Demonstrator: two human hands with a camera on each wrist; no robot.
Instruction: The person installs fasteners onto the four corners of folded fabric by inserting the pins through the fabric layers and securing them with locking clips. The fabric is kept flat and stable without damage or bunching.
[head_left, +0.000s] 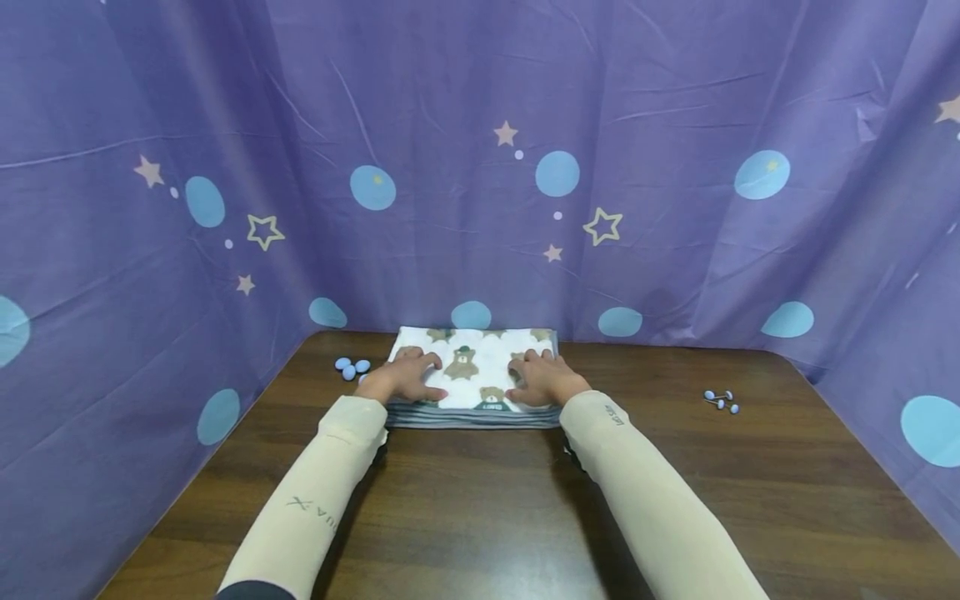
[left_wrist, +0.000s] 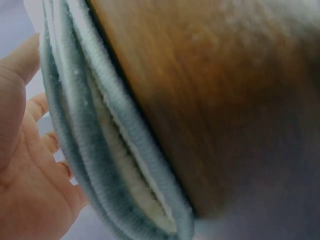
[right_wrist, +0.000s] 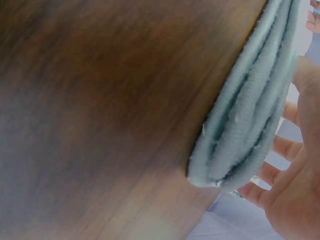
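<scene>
A folded blanket [head_left: 462, 364], white with brown bears and a grey-blue border, lies near the far edge of the table. My left hand [head_left: 406, 377] rests on its left side, fingers spread and lightly bent. On the right side of the blanket my right hand [head_left: 547, 379] lies in much the same way. Stacked folded layers of the border [left_wrist: 95, 135] show edge-on in the left wrist view, beside the open palm. From the right wrist, the rounded folds [right_wrist: 240, 125] appear with the fingertips touching the top layer.
Several light blue oval pieces [head_left: 349, 372] lie left of the blanket, one partly behind the left hand. Several small blue-headed pins with thin stems [head_left: 721, 404] lie on the right of the brown wooden table [head_left: 480, 500]. A purple curtain [head_left: 465, 250] hangs behind.
</scene>
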